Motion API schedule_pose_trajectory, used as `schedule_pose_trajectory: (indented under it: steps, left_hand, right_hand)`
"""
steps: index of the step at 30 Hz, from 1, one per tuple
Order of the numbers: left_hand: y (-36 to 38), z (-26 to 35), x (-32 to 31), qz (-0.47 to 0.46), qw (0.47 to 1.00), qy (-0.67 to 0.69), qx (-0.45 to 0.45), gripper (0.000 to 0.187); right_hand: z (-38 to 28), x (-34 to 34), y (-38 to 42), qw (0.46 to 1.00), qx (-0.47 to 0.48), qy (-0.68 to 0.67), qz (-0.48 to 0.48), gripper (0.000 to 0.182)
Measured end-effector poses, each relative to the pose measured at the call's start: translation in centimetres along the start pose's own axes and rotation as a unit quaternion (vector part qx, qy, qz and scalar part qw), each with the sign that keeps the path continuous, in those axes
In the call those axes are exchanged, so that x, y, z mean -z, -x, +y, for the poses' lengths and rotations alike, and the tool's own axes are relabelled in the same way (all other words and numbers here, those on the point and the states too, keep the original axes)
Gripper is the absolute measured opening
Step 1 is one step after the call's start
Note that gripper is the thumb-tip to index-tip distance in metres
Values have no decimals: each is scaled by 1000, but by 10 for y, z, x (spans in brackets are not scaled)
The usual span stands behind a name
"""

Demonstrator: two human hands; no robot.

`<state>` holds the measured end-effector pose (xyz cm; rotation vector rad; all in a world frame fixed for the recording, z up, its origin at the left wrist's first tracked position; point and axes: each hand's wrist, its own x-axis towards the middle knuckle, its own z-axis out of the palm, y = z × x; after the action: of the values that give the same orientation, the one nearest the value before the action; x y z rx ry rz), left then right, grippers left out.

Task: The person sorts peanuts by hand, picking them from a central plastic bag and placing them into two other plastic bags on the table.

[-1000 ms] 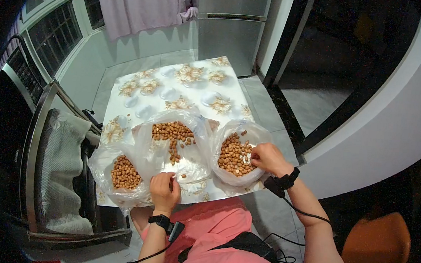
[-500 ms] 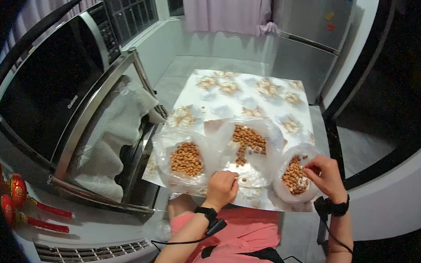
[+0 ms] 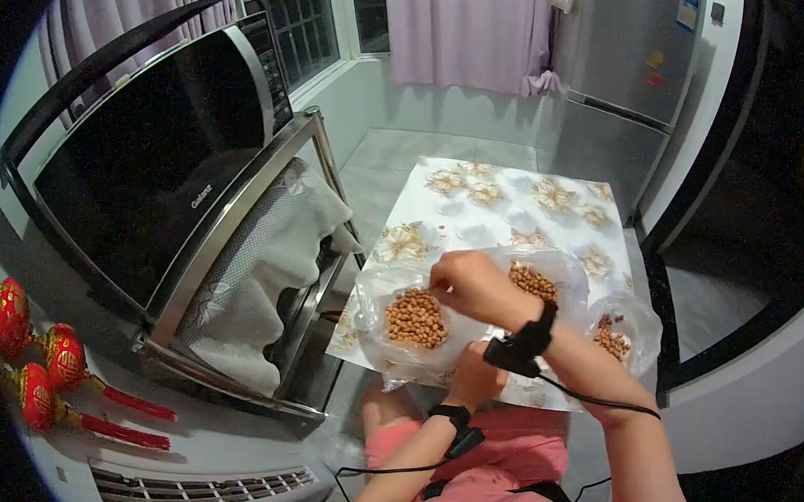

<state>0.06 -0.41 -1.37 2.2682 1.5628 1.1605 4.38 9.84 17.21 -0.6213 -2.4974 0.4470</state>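
A: Entry, risk first. The right hand (image 3: 471,287) has crossed over the person's body and hangs above the left-most bag of peanuts (image 3: 416,318). The forearm passes directly over the middle bag (image 3: 540,279), and the wrist strap with its cable (image 3: 517,347) hangs low there. My judgement: a drag of sleeve or cable across that thin plastic could tip the open mouth and roll nuts onto the tablecloth (image 3: 510,198).

B: And the bag under the hand?

A: It sits at the near-left corner of the table, just beside the edge. A careless pull toward the body could slide it off; the plastic looks slack and has no stiff wall.

B: State of the right hand?

A: Fingers curled inward, tips pinched close together, knuckles up. It may be holding a nut or two, but the fingertips face away from me, so I cannot tell whether anything is in them. It is just above the peanuts, perhaps brushing the bag's rim.

B: The left hand (image 3: 474,375)?

A: Below the right forearm, at the near table edge, resting against the bag's plastic. Mostly hidden; its opening cannot be read.

B: The third bag (image 3: 620,336)?

A: Beyond the right elbow, untouched.
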Motion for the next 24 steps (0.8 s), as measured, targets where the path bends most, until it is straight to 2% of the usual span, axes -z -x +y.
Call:
schedule_pose_trajectory:
  steps: [2,3,6,7,8,9,10,11,13,14,15,16,19,21,22,23,24]
  left_hand:
    - [2,-2,-4,12,990,-106,-92,19]
    - [2,3,0,60,997,-17,-51,25]
    - [21,-9,-15,60,998,-20,-24,33]
    - [31,-28,-30,9,999,-32,-27,49]
    - [38,-40,-51,9,999,-32,-26,49]
    - [43,-48,-82,23,1000,0,13,42]
    - [39,-42,-86,36,998,34,50,35]
    - [42,-42,-84,32,998,42,44,35]
    - [34,-27,-35,-23,999,25,-31,38]
    - [27,-22,-25,-36,997,44,-48,38]
    - [22,-19,-17,-36,996,53,-54,36]
    - [16,-16,-10,-37,996,62,-59,33]
    - [3,-8,4,-27,995,74,-63,27]
    - [-2,-4,9,-6,997,66,-50,23]
    - [-5,-2,7,-9,996,72,-52,23]
    - [-6,1,5,31,996,40,-70,20]
    - [-7,4,4,70,994,8,-87,18]
  right_hand:
    - [11,-49,-4,998,-17,28,-50,8]
    - [9,-62,-3,995,-27,59,-76,9]
    - [24,-102,3,988,-56,93,-106,12]
    - [25,-108,5,992,-32,91,-82,15]
    - [29,-112,6,992,-32,91,-83,15]
    - [28,-110,6,987,-48,89,-122,15]
    - [23,-104,7,981,-67,88,-160,16]
    - [18,-97,12,980,-77,92,-159,16]
    - [-3,-76,22,997,-24,29,-72,22]
    - [-6,-76,30,993,-45,27,-107,29]
    - [-15,-74,46,998,-15,27,-60,27]
    - [-33,-53,60,998,3,-4,-56,29]
    - [-44,-26,112,997,-15,15,-73,27]
    - [-42,4,155,997,51,6,65,24]
    - [-35,17,181,999,-5,31,32,21]
    - [-29,28,206,993,-39,93,63,18]
    - [-26,45,224,989,-77,90,88,17]
